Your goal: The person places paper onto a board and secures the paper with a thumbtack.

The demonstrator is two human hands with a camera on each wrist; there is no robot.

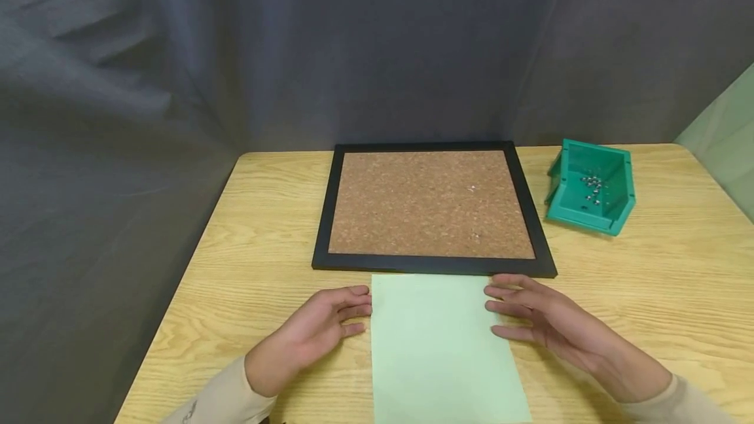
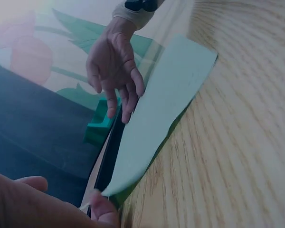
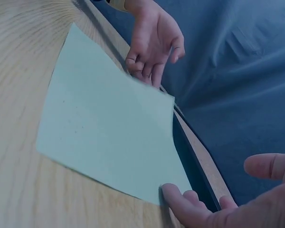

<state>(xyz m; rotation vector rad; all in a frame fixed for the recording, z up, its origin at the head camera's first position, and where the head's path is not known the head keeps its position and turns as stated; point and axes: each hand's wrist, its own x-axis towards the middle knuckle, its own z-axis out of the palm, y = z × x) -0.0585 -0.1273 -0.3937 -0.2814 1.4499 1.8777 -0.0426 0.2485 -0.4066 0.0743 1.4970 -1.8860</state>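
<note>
A pale green sheet of paper (image 1: 442, 345) lies on the table, its far edge right at the near side of a black-framed cork board (image 1: 432, 205). My left hand (image 1: 321, 326) is at the sheet's left edge, fingertips touching it, fingers loosely extended. On the opposite edge, my right hand (image 1: 554, 319) has its fingers spread, with the tips over the paper's border. In the left wrist view the sheet (image 2: 156, 104) bows up a little along its near side. Neither hand pinches it.
A green plastic bin (image 1: 592, 188) holding several small shiny metal pieces (image 1: 593, 185) stands right of the board. Two small shiny spots show on the cork's right half. A dark curtain (image 1: 377, 51) hangs behind the wooden table (image 1: 265, 214) and along its left side.
</note>
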